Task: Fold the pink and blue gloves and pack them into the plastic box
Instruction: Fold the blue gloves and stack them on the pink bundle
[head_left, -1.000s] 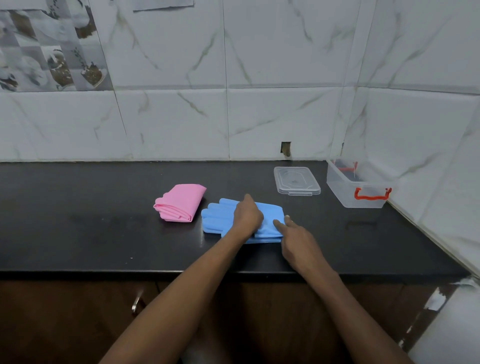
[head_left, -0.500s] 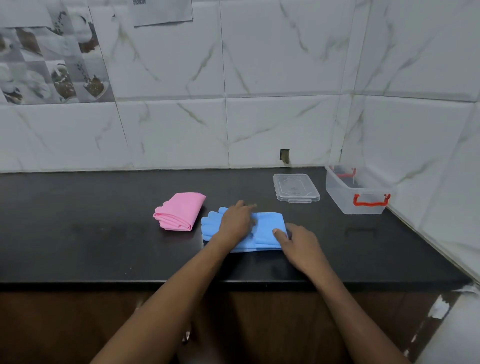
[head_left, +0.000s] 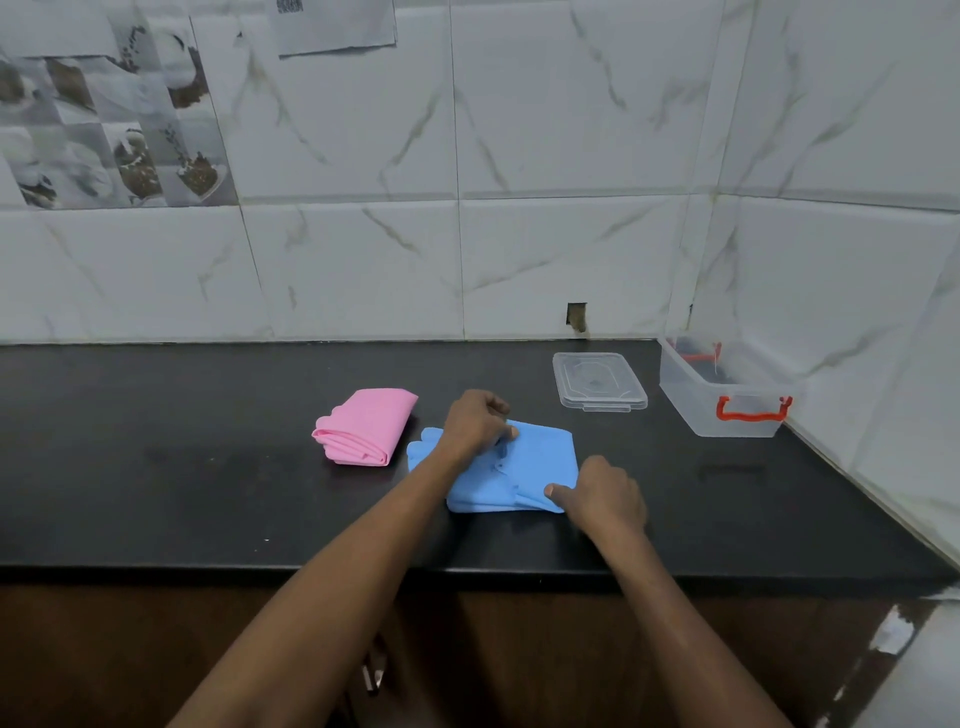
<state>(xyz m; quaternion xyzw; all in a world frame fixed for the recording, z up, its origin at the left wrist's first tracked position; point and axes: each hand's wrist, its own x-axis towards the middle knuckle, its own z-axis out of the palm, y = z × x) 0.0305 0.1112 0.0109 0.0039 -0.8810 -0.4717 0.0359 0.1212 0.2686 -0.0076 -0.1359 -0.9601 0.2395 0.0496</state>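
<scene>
Dim, cool, even light, faint sheen on black counter (head_left: 156, 467), wide-angle bending at edges, slightly soft.

pink gloves (head_left: 363, 434), blue gloves (head_left: 524, 467), black counter (head_left: 182, 467)

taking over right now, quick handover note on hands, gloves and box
Left hand grips the blue gloves near their middle; right hand pinches their near right corner.
Pink gloves lie folded on the counter, left of the blue ones.
Plastic box stands open at far right, lid flat beside it.
Done: pink fold. Left: finish blue fold, pack both.
</scene>
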